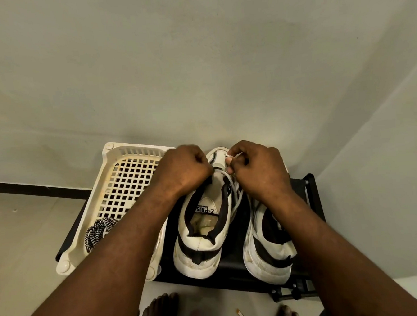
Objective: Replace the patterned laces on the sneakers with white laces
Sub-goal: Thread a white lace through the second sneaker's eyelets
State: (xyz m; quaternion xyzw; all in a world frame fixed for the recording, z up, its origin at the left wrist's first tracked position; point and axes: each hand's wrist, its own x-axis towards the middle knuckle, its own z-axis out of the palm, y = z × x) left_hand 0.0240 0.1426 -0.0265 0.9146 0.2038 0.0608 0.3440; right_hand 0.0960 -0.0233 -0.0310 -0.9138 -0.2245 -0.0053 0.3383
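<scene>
Sneaker (202,254) stands mid-rack (235,273), heel at the near edge, long axis running straight away from me. My right hand (260,171) pinches the white lace (232,155) at the far eyelets. My left hand (186,169) is clenched alongside, contents hidden.

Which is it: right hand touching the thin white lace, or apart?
Touching. The head view shows the right hand pinching the thin white lace between its fingertips over the white-and-black sneaker.
</scene>
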